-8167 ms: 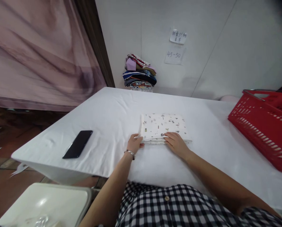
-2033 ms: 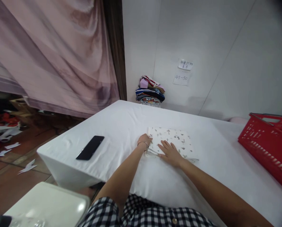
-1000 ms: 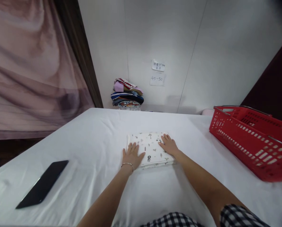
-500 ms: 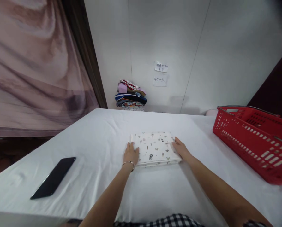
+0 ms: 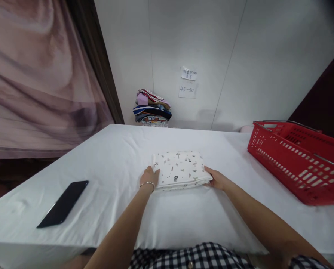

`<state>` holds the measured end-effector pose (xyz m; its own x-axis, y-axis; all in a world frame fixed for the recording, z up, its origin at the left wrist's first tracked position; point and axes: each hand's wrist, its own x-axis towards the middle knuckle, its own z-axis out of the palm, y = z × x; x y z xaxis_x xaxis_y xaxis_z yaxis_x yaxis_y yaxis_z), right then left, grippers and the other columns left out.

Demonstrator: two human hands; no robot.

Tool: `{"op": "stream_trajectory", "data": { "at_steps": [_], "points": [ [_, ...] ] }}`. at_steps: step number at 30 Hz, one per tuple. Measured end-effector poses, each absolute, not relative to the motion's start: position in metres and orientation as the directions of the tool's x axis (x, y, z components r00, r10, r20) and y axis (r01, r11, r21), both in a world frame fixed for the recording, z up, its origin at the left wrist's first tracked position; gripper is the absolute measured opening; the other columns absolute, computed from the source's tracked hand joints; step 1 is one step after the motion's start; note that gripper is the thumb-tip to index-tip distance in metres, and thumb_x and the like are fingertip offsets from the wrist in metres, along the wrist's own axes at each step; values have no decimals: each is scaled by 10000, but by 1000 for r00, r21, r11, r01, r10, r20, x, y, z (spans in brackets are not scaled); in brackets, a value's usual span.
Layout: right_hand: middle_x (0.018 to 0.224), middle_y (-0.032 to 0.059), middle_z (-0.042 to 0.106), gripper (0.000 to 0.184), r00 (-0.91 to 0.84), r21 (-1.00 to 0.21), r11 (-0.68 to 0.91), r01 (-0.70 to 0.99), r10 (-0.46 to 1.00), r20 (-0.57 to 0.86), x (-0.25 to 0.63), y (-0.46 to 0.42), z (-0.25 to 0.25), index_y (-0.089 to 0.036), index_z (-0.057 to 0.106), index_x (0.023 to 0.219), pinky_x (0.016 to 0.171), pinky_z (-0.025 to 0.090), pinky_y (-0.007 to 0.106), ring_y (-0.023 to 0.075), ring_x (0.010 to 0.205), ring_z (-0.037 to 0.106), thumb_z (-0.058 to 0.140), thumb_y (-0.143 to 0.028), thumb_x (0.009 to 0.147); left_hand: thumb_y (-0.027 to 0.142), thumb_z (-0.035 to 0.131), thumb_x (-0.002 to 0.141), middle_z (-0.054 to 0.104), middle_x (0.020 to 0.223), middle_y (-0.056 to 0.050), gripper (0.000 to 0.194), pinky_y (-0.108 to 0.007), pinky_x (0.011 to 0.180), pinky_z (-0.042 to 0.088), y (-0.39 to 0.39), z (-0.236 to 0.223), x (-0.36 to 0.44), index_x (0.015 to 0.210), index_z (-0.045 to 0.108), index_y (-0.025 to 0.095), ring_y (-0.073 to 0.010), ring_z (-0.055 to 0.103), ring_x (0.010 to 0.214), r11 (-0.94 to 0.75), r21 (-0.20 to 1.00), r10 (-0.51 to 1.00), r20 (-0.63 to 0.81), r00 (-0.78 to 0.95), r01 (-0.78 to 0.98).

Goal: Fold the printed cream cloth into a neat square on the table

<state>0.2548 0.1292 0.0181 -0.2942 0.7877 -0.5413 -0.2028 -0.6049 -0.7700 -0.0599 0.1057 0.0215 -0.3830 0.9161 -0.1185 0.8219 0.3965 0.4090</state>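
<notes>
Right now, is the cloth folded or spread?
Folded. The cloth lies as a compact rectangle, stacked layers showing along its near edge, with the left hand and right hand at opposite sides.

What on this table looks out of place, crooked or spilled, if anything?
Nothing looks spilled or damaged. Only mildly odd: the black smartphone lies aslant on the white tablecloth, left of the folded printed cloth, a lone device beside fabric. The white tablecloth is also creased nearby.
</notes>
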Motion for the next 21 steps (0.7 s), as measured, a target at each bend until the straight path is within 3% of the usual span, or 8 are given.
{"op": "stream_trajectory", "data": {
  "at_steps": [8,17,21],
  "points": [
    [899,113,678,251,-297,-758,-616,-212,780,-551,261,130,8,-79,555,1009,734,548,304,163,782,644,551,-246,822,512,368,806,501,1236,-175,552,-359,881,396,104,22,-61,1210,425,140,-274,492,1125,389,443,920,-134,-369,808],
    [981,110,664,302,-320,-780,-598,-185,787,-528,266,126,12,-104,550,1043,812,523,363,195,897,627,563,-299,812,652,419,700,560,1159,-185,714,-409,824,417,83,32,-67,1196,441,139,-325,536,1051,458,430,887,-278,-369,778],
    [946,114,674,216,-288,-816,-547,-188,825,-486,266,126,9,-96,573,993,810,525,351,196,878,635,557,-200,804,630,499,668,581,1130,-166,708,-373,818,424,83,33,-65,1182,437,147,-301,548,1039,484,535,874,-259,-411,692]
  ]
}}
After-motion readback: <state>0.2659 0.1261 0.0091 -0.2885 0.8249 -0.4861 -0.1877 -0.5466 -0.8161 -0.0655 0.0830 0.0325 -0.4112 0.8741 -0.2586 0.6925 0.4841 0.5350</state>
